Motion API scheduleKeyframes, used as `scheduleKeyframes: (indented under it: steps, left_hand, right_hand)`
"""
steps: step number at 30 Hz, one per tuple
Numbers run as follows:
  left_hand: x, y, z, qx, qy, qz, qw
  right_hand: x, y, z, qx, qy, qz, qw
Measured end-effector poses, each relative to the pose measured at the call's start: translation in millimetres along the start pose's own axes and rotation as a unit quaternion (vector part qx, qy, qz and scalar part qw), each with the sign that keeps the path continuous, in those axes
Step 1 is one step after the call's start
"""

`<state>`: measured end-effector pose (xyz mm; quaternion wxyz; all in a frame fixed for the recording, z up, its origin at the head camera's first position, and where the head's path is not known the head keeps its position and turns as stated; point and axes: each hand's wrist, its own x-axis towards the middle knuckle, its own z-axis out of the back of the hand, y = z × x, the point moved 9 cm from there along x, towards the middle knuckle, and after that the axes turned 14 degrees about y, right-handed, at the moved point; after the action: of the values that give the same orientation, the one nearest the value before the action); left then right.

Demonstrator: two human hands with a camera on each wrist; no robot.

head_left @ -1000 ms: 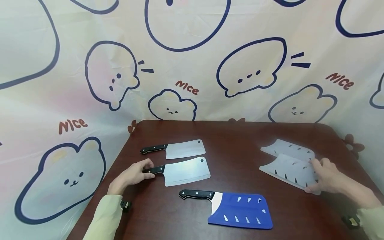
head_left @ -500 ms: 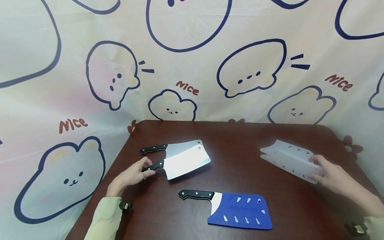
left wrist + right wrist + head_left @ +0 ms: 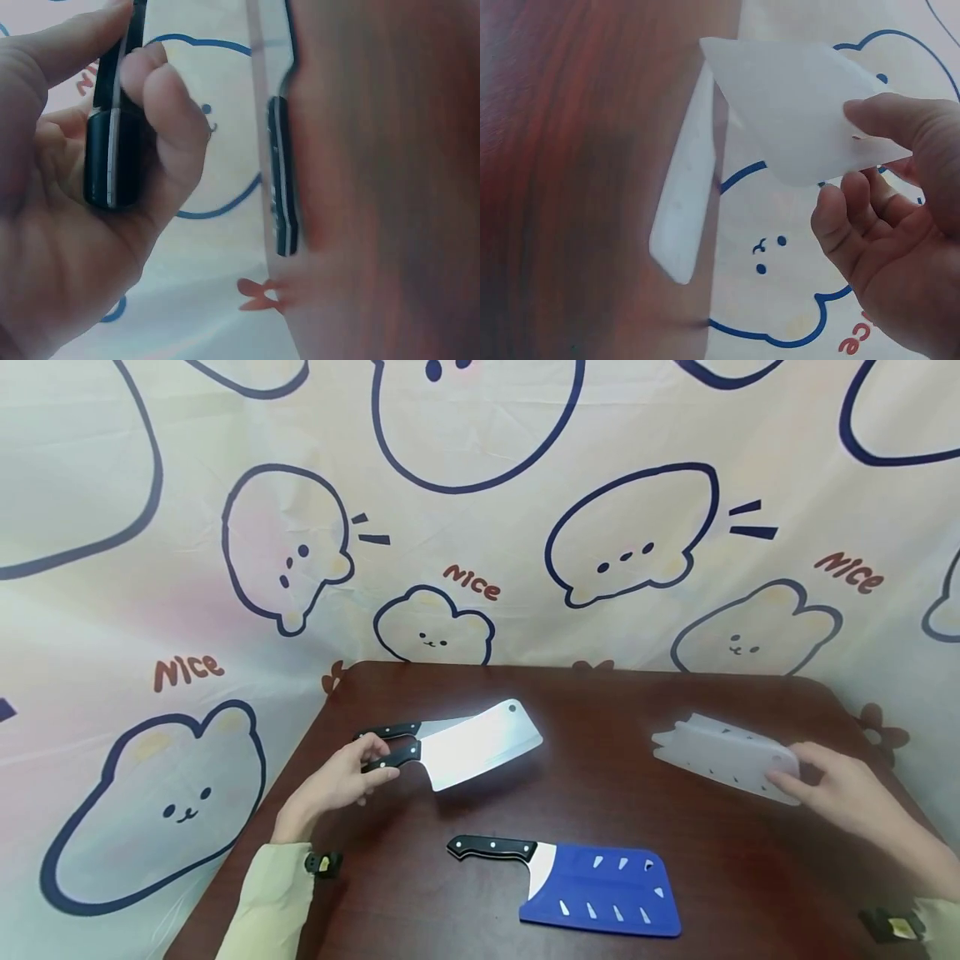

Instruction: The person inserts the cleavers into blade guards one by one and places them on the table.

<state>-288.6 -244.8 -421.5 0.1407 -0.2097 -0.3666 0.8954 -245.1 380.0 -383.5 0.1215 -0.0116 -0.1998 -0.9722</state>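
My left hand grips a cleaver by its black riveted handle, the bright blade raised and tilted up to the right. Behind it a second cleaver lies on the table, its blade partly covered in the head view; the left wrist view shows its handle apart from the hand. Between thumb and fingers, my right hand pinches one end of a translucent white blade sheath, lifted off the table. Another white sheath lies flat beneath it, mostly hidden in the head view.
Nearer the front of the brown table lies a third cleaver with a black handle, its blade inside a blue slotted sheath. A pale cloth with cartoon drawings hangs behind and beside the table.
The left hand has raised its cleaver from the table, moving it up and away over the second one. The right hand has lifted one white sheath, which now overlaps the other.
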Motion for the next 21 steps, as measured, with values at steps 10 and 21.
scheduleKeyframes:
  steps: [10, 21]
  left_hand:
    - [6.0, -29.9, 3.3, 0.002, -0.020, -0.036, 0.9991]
    - [8.4, -75.5, 7.2, 0.021, -0.036, -0.086, 0.9955]
  right_hand:
    - [4.5, 4, 1, 0.094, 0.042, -0.046, 0.9936]
    - [18.4, 22, 4, 0.154, -0.023, -0.002, 0.9879]
